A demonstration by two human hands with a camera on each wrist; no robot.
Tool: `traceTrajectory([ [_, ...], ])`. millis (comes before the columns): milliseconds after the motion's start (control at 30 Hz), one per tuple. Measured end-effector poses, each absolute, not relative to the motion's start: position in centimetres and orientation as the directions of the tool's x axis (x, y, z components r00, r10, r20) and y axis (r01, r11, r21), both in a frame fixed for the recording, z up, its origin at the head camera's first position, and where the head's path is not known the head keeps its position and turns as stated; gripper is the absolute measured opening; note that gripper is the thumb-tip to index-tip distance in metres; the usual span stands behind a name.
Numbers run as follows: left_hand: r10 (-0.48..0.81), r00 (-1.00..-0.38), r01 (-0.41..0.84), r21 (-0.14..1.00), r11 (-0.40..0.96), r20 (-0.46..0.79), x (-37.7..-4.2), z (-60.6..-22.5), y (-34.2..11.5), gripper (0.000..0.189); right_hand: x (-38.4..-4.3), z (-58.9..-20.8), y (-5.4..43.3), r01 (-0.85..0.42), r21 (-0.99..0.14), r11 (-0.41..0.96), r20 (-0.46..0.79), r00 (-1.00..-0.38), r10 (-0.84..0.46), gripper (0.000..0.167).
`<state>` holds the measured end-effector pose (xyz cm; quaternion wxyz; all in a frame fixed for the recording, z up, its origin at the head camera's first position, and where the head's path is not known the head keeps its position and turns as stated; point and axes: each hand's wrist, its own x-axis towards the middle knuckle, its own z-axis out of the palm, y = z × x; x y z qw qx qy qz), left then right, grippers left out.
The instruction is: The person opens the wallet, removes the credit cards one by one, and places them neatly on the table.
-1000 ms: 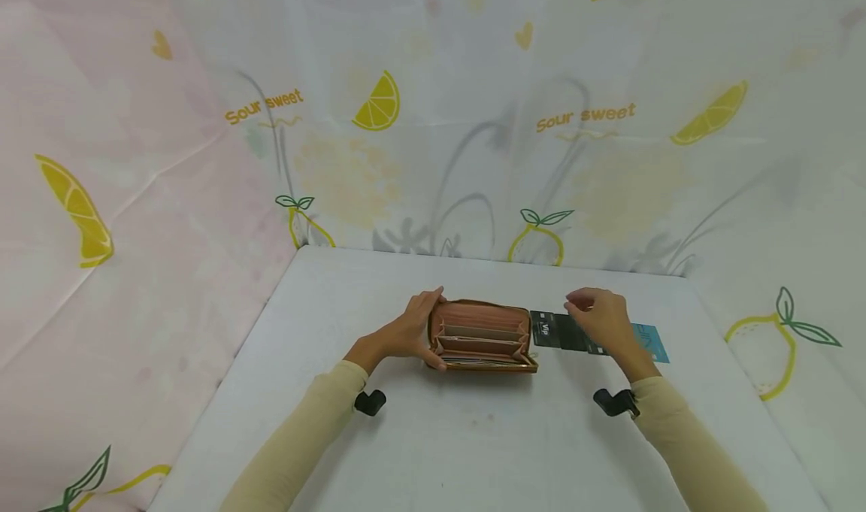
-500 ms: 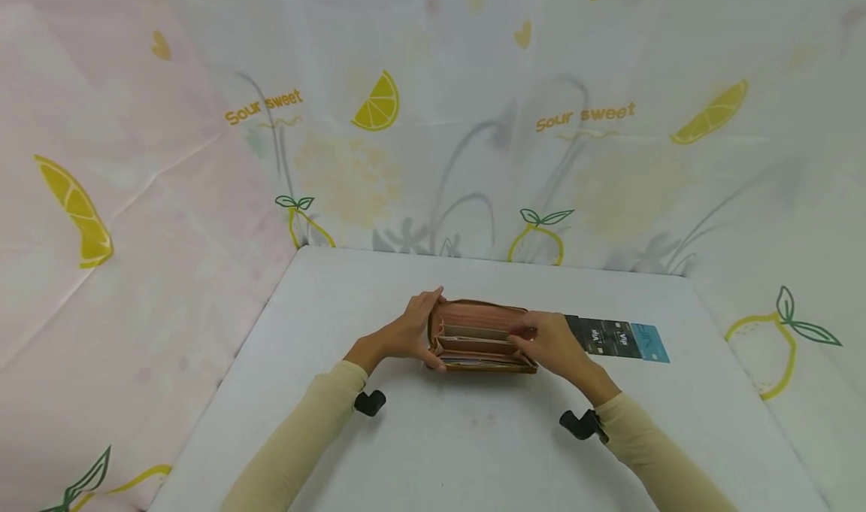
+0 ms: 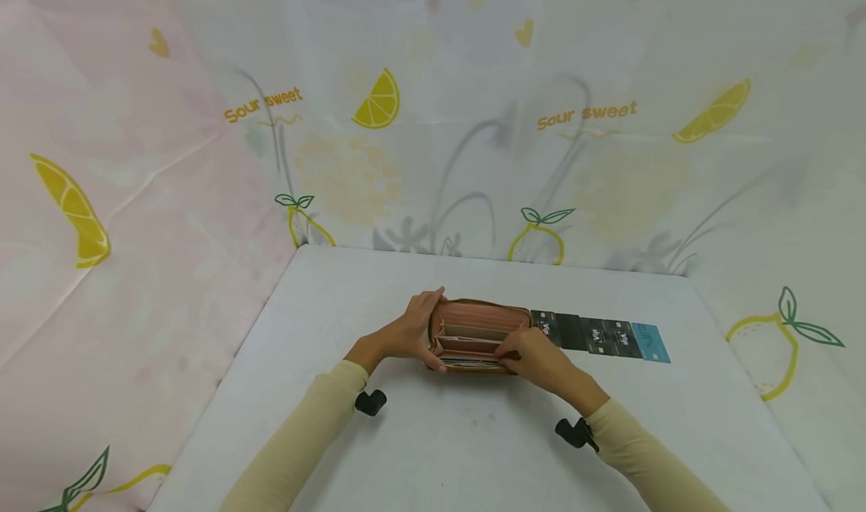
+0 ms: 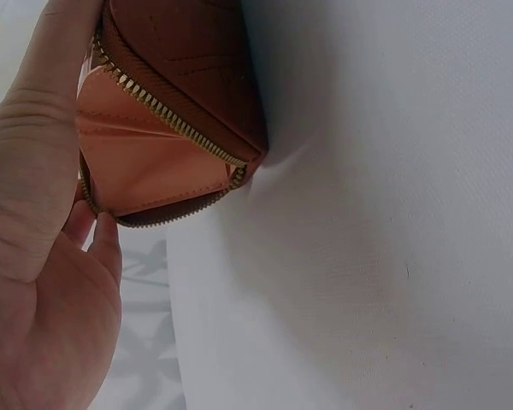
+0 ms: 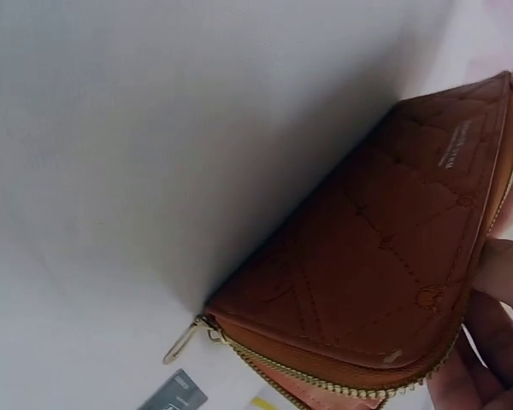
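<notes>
A brown zip-around wallet [image 3: 483, 315] stands unzipped on the white table, its pink inner pockets facing up. My left hand [image 3: 404, 331] grips its left end, thumb on the front edge and fingers behind. In the left wrist view, fingertips press the zipper edge of the wallet [image 4: 154, 162]. My right hand [image 3: 541, 358] is at the front right of the wallet, fingers curled at the front slot, where card edges [image 3: 467, 362] show. In the right wrist view, the thumb lies by the zipped rim; I cannot tell whether a card is pinched.
Right of the wallet, a row of overlapping black VIP cards [image 3: 598, 337] ends in a blue card [image 3: 651, 343]. A gold zipper pull [image 5: 181, 342] hangs at the wallet's corner. Patterned lemon cloth [image 3: 433, 121] walls in the table [image 3: 440, 437] at the back and sides.
My right hand has moved left from above the row of cards to the wallet's front slot, uncovering the row. My left hand keeps its grip and has not moved.
</notes>
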<state>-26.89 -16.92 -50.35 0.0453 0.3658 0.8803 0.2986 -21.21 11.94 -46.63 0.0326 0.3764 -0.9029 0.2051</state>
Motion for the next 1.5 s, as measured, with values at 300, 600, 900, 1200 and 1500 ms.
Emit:
traceTrajectory([
  [300,0.663,-0.737,0.608,0.560,0.563,0.134,-26.8,-50.4,-16.8,0.145,-20.4,-46.4,10.8,-0.760,-0.025,0.649,0.181,-0.642,-0.745,0.011],
  [600,0.669,-0.731,0.614,0.558,0.558,0.135,-26.7,-50.3,-16.7,0.144,-19.3,-46.7,9.6,-0.689,0.246,0.682,0.137,-0.672,-0.728,0.012],
  [900,0.661,-0.739,0.602,0.566,0.563,0.129,-26.8,-50.2,-16.7,0.143,-19.3,-46.7,9.6,-0.699,0.346,0.626,0.184,-0.603,-0.776,0.014],
  [1200,0.676,-0.728,0.605,0.571,0.555,0.116,-26.6,-50.3,-16.6,0.143,-19.0,-46.8,10.5,-0.739,0.265,0.619,0.290,-0.551,-0.782,0.011],
  [1500,0.655,-0.750,0.585,0.561,0.586,0.097,-26.4,-49.7,-16.8,0.143,-18.8,-46.9,10.4,-0.774,0.187,0.604,0.351,-0.522,-0.777,0.008],
])
